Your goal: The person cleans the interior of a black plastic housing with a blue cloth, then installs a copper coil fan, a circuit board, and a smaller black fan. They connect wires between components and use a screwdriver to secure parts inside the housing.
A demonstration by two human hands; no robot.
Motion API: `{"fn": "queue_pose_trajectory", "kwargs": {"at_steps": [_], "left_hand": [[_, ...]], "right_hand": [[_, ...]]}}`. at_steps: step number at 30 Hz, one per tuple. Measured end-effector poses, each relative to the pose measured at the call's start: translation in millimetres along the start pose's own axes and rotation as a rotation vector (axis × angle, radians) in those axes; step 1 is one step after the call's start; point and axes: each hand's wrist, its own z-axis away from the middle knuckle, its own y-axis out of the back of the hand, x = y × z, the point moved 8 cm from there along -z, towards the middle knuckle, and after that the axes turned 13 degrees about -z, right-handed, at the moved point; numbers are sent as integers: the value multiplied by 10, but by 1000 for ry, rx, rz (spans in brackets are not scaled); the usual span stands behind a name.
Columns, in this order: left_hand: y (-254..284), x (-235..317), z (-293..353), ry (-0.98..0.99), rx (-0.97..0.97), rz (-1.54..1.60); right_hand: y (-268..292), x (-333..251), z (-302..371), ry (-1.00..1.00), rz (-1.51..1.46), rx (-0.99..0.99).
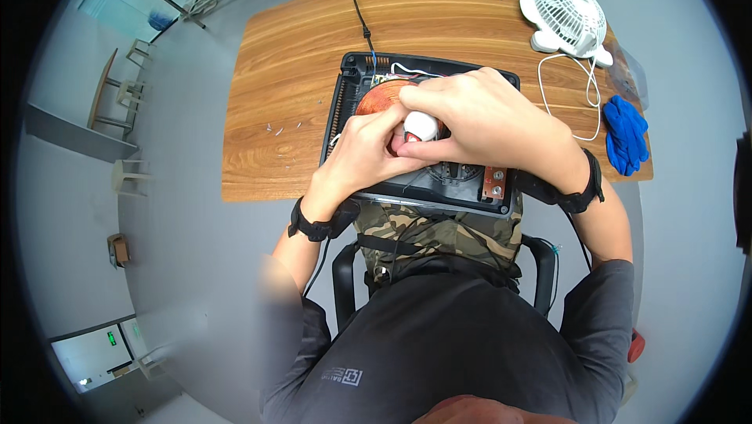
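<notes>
An opened black appliance housing (pixel 352 71) lies on the wooden table (pixel 298 56), showing a copper-coloured coil (pixel 377 96) and a small circuit board (pixel 493 183). Both hands meet over its middle. My right hand (pixel 486 122) grips a small white rounded part (pixel 421 125) with its fingertips. My left hand (pixel 362 154) pinches at the same white part from the left and below. What lies beneath the hands is hidden.
A white desk fan (pixel 568 16) with its white cable (pixel 589 95) stands at the table's far right. Blue gloves (pixel 627 135) lie at the right edge. Several small screws (pixel 282 130) are scattered left of the housing. A black cord (pixel 362 20) runs to the far edge.
</notes>
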Motion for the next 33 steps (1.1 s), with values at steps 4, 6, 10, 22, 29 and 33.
{"fn": "queue_pose_trajectory", "kwargs": {"at_steps": [4, 6, 10, 22, 29, 33], "left_hand": [[106, 121, -9, -139, 123, -46], [74, 50, -23, -159, 105, -11], [9, -80, -55, -13, -98, 63], [15, -40, -18, -65, -8, 98], [20, 39, -40, -137, -83, 87], [17, -45, -1, -95, -75, 78]], "right_hand": [[-22, -28, -43, -38, 105, 50], [-21, -26, -65, -84, 139, 30], [24, -41, -21, 24, 33, -12], [-59, -25, -53, -113, 94, -44], [-80, -94, -19, 55, -17, -3], [-118, -9, -70, -88, 38, -20]]}}
